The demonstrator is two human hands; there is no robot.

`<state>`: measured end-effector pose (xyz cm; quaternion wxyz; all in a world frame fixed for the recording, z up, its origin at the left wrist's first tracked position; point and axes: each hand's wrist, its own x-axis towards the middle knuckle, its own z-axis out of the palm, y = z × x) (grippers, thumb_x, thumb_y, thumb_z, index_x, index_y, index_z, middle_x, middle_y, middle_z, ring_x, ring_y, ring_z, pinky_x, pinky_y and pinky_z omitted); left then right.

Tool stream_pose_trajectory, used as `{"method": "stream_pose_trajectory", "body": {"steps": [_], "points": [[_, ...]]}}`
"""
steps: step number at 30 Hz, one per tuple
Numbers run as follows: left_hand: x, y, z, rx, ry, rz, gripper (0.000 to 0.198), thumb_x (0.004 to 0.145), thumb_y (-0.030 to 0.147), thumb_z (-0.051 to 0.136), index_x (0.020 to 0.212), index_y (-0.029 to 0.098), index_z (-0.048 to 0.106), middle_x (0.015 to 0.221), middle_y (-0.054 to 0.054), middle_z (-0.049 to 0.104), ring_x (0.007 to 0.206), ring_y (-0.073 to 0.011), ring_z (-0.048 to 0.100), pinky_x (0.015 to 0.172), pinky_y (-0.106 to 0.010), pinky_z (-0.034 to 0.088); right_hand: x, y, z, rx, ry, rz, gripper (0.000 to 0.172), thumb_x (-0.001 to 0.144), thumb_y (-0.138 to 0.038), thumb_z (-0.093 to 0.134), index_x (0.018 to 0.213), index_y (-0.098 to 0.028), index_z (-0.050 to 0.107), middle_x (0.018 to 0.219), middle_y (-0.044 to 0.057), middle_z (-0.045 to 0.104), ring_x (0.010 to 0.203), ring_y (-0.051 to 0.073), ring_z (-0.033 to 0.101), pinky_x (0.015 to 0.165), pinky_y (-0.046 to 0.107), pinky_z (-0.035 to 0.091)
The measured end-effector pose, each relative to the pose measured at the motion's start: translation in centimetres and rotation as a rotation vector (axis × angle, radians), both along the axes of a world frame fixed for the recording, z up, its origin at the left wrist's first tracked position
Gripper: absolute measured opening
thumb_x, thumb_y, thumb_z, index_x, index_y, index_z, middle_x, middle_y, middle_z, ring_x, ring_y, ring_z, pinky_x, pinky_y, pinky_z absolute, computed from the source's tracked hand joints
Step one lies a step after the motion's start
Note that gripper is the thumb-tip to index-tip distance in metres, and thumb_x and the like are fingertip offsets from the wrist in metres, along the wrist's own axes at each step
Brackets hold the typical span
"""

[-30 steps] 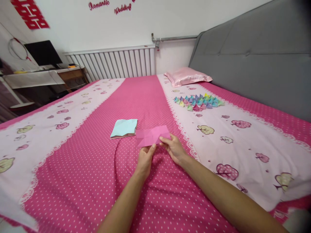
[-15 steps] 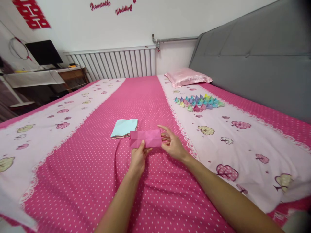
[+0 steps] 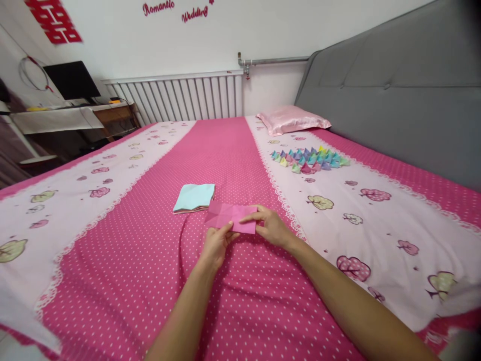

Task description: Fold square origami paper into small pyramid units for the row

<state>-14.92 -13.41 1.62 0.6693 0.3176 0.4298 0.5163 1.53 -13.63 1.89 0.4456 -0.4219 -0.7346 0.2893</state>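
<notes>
A pink sheet of origami paper (image 3: pixel 221 211), folded into a rectangle with creases showing, is held above the bed. My left hand (image 3: pixel 218 244) grips its lower edge, thumb on top and fingers underneath. At the paper's right end, my right hand (image 3: pixel 271 226) is closed on it, with a finger lying across the front and the thumb at the near edge. Just beyond the paper's left end lies a stack of square paper (image 3: pixel 194 197), light blue on top.
Several small folded paper pieces (image 3: pixel 310 160) in mixed colours sit in rows on the bed's right side. Behind them is a pink pillow (image 3: pixel 293 120) by the grey headboard (image 3: pixel 376 90). A radiator (image 3: pixel 176 98) stands along the far wall, and a desk with a monitor (image 3: pixel 71 81) is at left.
My right hand has moved from beside the paper's right edge onto it, and its fingers have closed there. The paper has turned slightly, its right end now lower.
</notes>
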Motion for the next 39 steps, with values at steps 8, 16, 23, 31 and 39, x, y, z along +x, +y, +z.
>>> {"method": "stream_pose_trajectory", "body": {"steps": [8, 16, 23, 31, 39], "points": [[0.0, -0.1, -0.3, 0.007, 0.012, -0.070, 0.004, 0.064, 0.011, 0.063, 0.062, 0.010, 0.067, 0.072, -0.009, 0.069, 0.071, -0.0179, 0.064, 0.071, -0.027, 0.050, 0.2, 0.2, 0.1, -0.052, 0.013, -0.064, 0.027, 0.068, -0.009, 0.057, 0.085, -0.025, 0.071, 0.104, 0.004, 0.061, 0.104, 0.021, 0.052, 0.086, 0.036, 0.041], [0.1, -0.5, -0.2, 0.074, -0.005, -0.199, 0.014, 0.067, 0.018, 0.062, 0.077, 0.011, 0.068, 0.089, -0.012, 0.069, 0.084, -0.0218, 0.064, 0.077, -0.031, 0.049, 0.0, 0.1, 0.4, -0.079, 0.107, -0.114, 0.016, 0.072, -0.029, 0.062, 0.083, -0.021, 0.070, 0.088, 0.005, 0.065, 0.083, 0.018, 0.058, 0.071, 0.031, 0.047], [0.6, -0.6, -1.2, 0.191, 0.114, -0.114, 0.018, 0.065, 0.026, 0.070, 0.077, 0.013, 0.068, 0.076, -0.006, 0.069, 0.065, -0.0141, 0.063, 0.063, -0.023, 0.047, -0.4, -0.2, 0.5, -0.100, 0.077, -0.141, 0.017, 0.072, -0.035, 0.063, 0.078, -0.021, 0.071, 0.079, 0.004, 0.064, 0.072, 0.016, 0.058, 0.062, 0.027, 0.045], [0.7, -0.6, -0.6, 0.113, 0.109, -0.084, 0.025, 0.063, 0.031, 0.072, 0.073, 0.009, 0.068, 0.073, -0.012, 0.070, 0.074, -0.0196, 0.066, 0.066, -0.025, 0.049, -0.2, -0.1, 0.3, -0.157, 0.153, -0.184, 0.024, 0.070, -0.039, 0.062, 0.073, -0.016, 0.067, 0.067, 0.003, 0.065, 0.060, 0.015, 0.057, 0.057, 0.026, 0.043], [0.6, -0.5, -0.7, 0.135, 0.128, -0.085, 0.020, 0.064, 0.029, 0.071, 0.065, 0.009, 0.068, 0.069, -0.013, 0.070, 0.071, -0.0202, 0.066, 0.064, -0.024, 0.049, -0.6, 0.2, -0.4, -0.234, 0.364, -0.244, 0.030, 0.061, -0.040, 0.070, 0.067, -0.017, 0.051, 0.060, -0.002, 0.059, 0.056, 0.013, 0.057, 0.055, 0.025, 0.044]]}}
